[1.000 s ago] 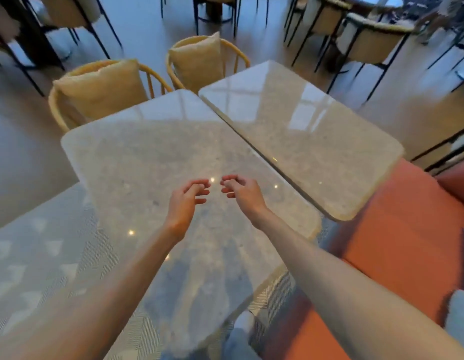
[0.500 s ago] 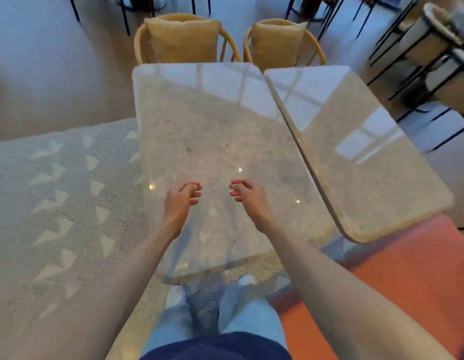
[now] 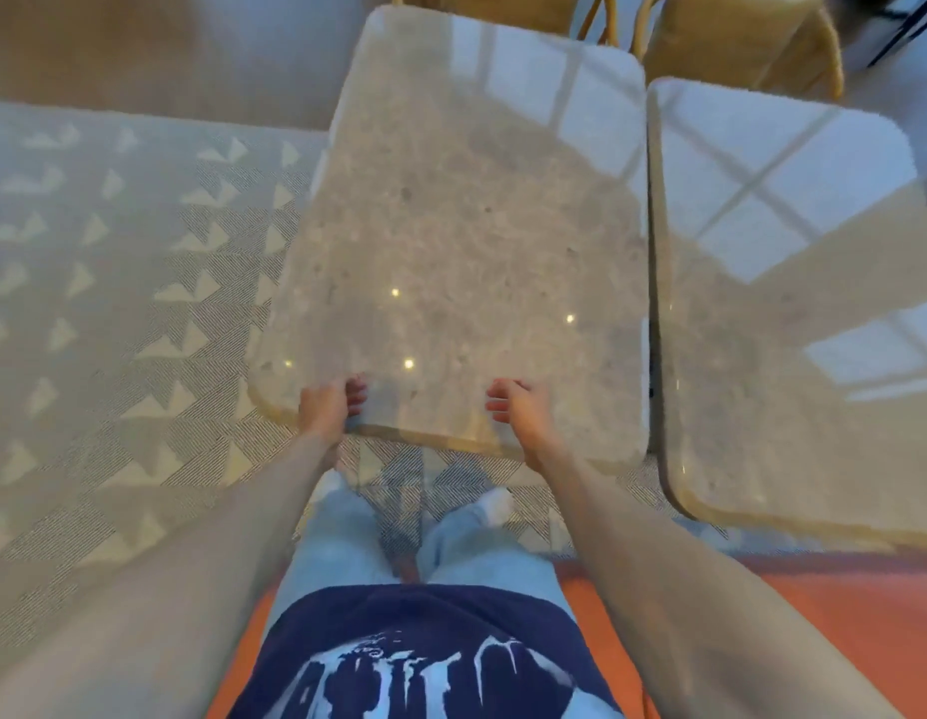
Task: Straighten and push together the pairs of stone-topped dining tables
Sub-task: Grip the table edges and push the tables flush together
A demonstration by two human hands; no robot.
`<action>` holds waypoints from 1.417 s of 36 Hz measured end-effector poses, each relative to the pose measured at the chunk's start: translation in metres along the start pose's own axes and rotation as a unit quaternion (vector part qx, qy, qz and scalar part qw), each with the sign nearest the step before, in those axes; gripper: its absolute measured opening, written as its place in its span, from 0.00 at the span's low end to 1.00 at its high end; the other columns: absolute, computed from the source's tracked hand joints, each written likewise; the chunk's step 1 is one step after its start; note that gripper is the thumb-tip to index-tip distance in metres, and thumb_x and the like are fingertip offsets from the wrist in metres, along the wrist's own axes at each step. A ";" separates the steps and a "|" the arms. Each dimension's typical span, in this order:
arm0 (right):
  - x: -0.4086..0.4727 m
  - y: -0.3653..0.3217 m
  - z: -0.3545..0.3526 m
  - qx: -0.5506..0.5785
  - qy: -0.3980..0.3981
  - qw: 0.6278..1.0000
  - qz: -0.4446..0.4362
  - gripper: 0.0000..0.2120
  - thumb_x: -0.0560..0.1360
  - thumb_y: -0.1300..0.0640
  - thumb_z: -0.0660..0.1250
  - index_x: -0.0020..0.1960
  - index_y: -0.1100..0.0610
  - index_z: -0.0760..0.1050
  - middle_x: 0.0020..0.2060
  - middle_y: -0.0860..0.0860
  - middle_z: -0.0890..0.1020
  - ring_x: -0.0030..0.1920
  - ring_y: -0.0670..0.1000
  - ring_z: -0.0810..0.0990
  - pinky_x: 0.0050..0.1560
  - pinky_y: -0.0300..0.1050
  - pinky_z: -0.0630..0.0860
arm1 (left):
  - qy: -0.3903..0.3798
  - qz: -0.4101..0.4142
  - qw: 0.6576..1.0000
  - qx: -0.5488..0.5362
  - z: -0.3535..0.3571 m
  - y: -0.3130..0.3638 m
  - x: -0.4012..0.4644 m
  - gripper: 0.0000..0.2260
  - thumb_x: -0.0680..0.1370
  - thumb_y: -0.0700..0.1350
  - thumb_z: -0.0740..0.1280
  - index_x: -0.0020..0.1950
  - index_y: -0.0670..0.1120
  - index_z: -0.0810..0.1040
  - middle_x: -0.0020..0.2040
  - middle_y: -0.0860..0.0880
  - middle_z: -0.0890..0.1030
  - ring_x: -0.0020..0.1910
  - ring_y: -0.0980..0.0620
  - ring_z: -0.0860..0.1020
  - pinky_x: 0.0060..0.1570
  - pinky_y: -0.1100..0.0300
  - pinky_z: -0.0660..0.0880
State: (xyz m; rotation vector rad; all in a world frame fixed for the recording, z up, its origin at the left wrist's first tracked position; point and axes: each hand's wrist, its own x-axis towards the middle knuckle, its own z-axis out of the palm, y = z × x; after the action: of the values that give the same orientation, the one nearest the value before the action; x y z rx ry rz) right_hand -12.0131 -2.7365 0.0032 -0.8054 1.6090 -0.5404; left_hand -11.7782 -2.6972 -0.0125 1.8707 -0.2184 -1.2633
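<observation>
At the near edge of the left tabletop, both hands, left and right, rest with fingers curled, gripping nothing visible. The 2 tops run almost parallel, but a thin gap to the right tabletop remains to close.

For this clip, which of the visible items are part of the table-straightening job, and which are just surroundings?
Part of the job:
- left stone-topped table, its near edge under both hands
- right stone-topped table, close beside it with a narrow gap
- left hand
- right hand

Just surroundings:
- two cushioned chairs at the far end
- patterned rug
- orange bench seat
</observation>
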 end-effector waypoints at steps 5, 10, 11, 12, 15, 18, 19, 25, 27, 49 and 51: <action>-0.017 0.024 -0.010 0.023 -0.019 0.998 0.049 0.10 0.79 0.60 0.61 0.51 0.64 0.79 0.43 0.57 0.82 0.43 0.53 0.80 0.43 0.45 0.78 | 0.014 -0.009 0.999 -0.041 0.007 -0.027 -0.033 0.09 0.80 0.38 0.61 0.43 0.41 0.79 0.38 0.44 0.80 0.35 0.50 0.78 0.35 0.61 0.75; -0.037 0.060 -0.013 0.092 -0.026 0.983 0.158 0.17 0.81 0.51 0.59 0.47 0.64 0.77 0.41 0.60 0.83 0.38 0.55 0.82 0.40 0.47 0.80 | 0.033 -0.107 0.987 -0.117 0.019 -0.056 -0.042 0.06 0.79 0.43 0.66 0.46 0.40 0.77 0.39 0.44 0.77 0.39 0.47 0.78 0.45 0.52 0.78; -0.037 0.065 -0.013 0.112 -0.040 0.976 0.183 0.18 0.81 0.47 0.60 0.51 0.63 0.75 0.45 0.61 0.82 0.43 0.56 0.83 0.46 0.50 0.81 | 0.023 -0.128 0.981 -0.144 0.020 -0.060 -0.040 0.09 0.79 0.46 0.68 0.51 0.40 0.77 0.43 0.43 0.78 0.44 0.45 0.79 0.51 0.50 0.79; -0.036 0.072 -0.014 0.145 -0.051 0.967 0.205 0.19 0.81 0.44 0.61 0.55 0.62 0.72 0.51 0.62 0.81 0.49 0.59 0.82 0.52 0.53 0.81 | 0.009 -0.145 0.974 -0.174 0.022 -0.062 -0.038 0.14 0.79 0.49 0.70 0.57 0.40 0.76 0.47 0.42 0.78 0.49 0.44 0.79 0.56 0.48 0.79; -0.022 0.080 -0.020 0.311 -0.044 0.924 0.220 0.25 0.80 0.42 0.63 0.67 0.60 0.67 0.65 0.63 0.74 0.65 0.61 0.75 0.66 0.55 0.74 | -0.031 -0.169 0.944 -0.283 0.028 -0.062 -0.025 0.26 0.77 0.56 0.71 0.70 0.43 0.71 0.61 0.39 0.76 0.61 0.40 0.77 0.67 0.42 0.73; -0.006 0.083 -0.029 0.447 0.016 0.874 0.192 0.25 0.80 0.44 0.65 0.70 0.60 0.71 0.65 0.59 0.78 0.65 0.58 0.76 0.70 0.56 0.70 | -0.031 -0.172 0.915 -0.363 0.035 -0.060 -0.015 0.26 0.77 0.58 0.70 0.68 0.43 0.71 0.60 0.39 0.77 0.58 0.40 0.78 0.63 0.41 0.75; -0.004 0.084 -0.031 0.482 0.028 0.855 0.187 0.24 0.79 0.45 0.66 0.69 0.59 0.71 0.63 0.59 0.79 0.63 0.58 0.77 0.70 0.57 0.71 | -0.026 -0.174 0.908 -0.379 0.036 -0.060 -0.014 0.24 0.77 0.58 0.70 0.65 0.43 0.72 0.59 0.39 0.78 0.57 0.40 0.79 0.60 0.42 0.76; -0.004 0.101 -0.037 0.537 0.002 0.828 0.162 0.27 0.79 0.48 0.66 0.71 0.63 0.67 0.64 0.63 0.77 0.64 0.62 0.77 0.69 0.57 0.72 | -0.048 -0.152 0.895 -0.416 0.034 -0.075 -0.020 0.20 0.79 0.52 0.69 0.66 0.43 0.73 0.60 0.40 0.78 0.59 0.41 0.79 0.65 0.42 0.74; -0.004 0.101 -0.040 0.537 0.004 0.829 0.160 0.27 0.79 0.50 0.66 0.72 0.63 0.64 0.64 0.64 0.76 0.64 0.63 0.76 0.68 0.59 0.73 | -0.049 -0.149 0.895 -0.417 0.035 -0.075 -0.021 0.18 0.79 0.50 0.69 0.64 0.42 0.73 0.62 0.39 0.78 0.61 0.40 0.78 0.67 0.42 0.73; -0.022 0.109 -0.058 0.517 0.018 0.843 0.145 0.27 0.81 0.54 0.64 0.76 0.62 0.60 0.66 0.65 0.74 0.67 0.63 0.74 0.68 0.60 0.73 | -0.046 -0.153 0.903 -0.399 0.042 -0.092 -0.044 0.21 0.81 0.50 0.67 0.70 0.43 0.71 0.66 0.39 0.75 0.64 0.40 0.76 0.69 0.44 0.71; -0.024 0.111 -0.060 0.515 0.025 0.844 0.149 0.27 0.81 0.55 0.63 0.76 0.62 0.58 0.67 0.65 0.73 0.67 0.64 0.75 0.68 0.60 0.72 | -0.047 -0.155 0.901 -0.402 0.042 -0.097 -0.048 0.22 0.80 0.50 0.67 0.71 0.42 0.70 0.65 0.38 0.76 0.63 0.39 0.76 0.69 0.43 0.71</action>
State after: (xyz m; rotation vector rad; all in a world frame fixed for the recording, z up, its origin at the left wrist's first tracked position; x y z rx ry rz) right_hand -12.0932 -2.6517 -0.0503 0.2699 1.1835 -1.0538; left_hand -11.8647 -2.6332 -0.0554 1.1449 0.5109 -1.3698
